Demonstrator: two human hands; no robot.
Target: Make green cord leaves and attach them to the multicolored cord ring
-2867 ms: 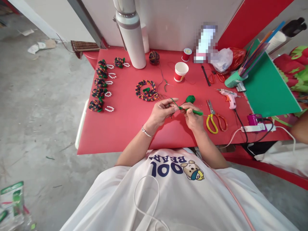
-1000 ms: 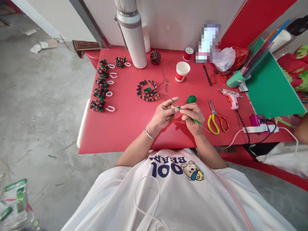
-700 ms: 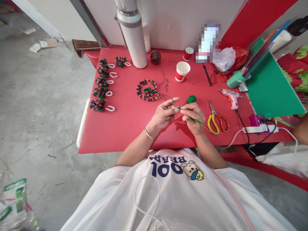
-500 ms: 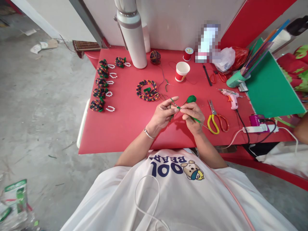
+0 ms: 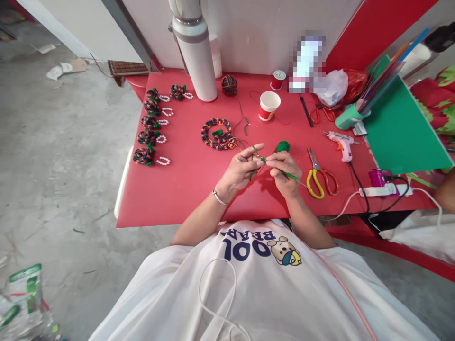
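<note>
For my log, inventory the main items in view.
Table: one, red, beneath
Rosettes: six, multicolour, left
Bead strands: six, white, beside rosettes
Flask: one, white, back
Variegated ball: one, multicolour, beside flask
Spool: one, red, back
Cup: one, red and white, back
Coiled braid: one, multicolour, centre
Yarn ball: one, green, centre
Scissors: one, yellow and orange, right
Glue gun: one, pink, right
Holder: one, green, right
Board: one, green, right
Thin tool: one, green, held
Left hand: one, bare, holding yarn
Right hand: one, bare, holding tool

A red table (image 5: 159,194) adjoins a pale wall (image 5: 256,38); the floor (image 5: 71,166) is grey.
</note>
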